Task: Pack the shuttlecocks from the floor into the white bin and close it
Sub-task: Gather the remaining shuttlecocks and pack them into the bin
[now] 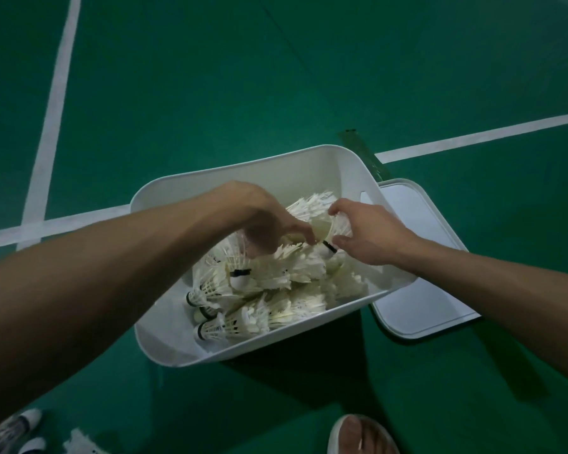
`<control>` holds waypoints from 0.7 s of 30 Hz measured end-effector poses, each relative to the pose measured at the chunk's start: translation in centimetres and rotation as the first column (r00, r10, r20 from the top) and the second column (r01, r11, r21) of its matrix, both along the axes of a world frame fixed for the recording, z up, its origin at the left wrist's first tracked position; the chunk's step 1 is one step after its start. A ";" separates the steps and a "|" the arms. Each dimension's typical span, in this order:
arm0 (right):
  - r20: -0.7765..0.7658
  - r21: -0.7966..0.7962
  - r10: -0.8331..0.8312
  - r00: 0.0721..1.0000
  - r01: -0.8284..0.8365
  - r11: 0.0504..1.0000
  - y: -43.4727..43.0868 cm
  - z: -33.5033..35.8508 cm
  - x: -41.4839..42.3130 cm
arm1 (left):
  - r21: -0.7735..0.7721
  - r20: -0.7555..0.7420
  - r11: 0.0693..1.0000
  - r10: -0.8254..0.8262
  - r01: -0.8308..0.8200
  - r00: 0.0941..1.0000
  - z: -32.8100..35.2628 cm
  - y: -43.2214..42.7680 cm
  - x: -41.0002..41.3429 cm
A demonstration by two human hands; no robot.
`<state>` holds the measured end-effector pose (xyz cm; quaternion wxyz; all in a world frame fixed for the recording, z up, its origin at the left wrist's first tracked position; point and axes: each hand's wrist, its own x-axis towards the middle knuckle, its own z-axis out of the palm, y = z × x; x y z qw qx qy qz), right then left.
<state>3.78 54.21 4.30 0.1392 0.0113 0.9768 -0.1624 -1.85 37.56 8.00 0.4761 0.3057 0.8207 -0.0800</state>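
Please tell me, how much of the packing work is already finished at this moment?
Done: the white bin already holds a big pile of shuttlecocks. In hand: the left hand and right hand are placing more on top. Left: a few loose shuttlecocks lie on the floor, and the lid lies beside the bin.

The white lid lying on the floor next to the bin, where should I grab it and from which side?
Probably by the lid's long free edge, the one facing away from the white bin, coming in from the right with the right hand. It lies flat on the green floor with its near-left side tucked under the bin's rim, so only that outer edge is open.
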 end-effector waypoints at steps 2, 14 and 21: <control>0.082 -0.069 -0.055 0.995 0.060 0.996 -0.2 -0.4 -0.1 | 0.017 -0.044 0.999 -0.041 0.042 0.998 0.2 -0.1 0.0; 0.326 -0.424 -0.144 0.934 0.281 0.861 -2.4 -1.2 -0.5 | 0.070 -0.049 0.996 -0.051 0.054 0.997 -1.2 -1.5 -1.2; 0.328 -0.420 -0.086 0.941 0.227 0.879 -1.5 -1.3 -0.8 | 0.132 -0.022 0.991 -0.009 0.011 1.000 -1.3 -2.3 -1.9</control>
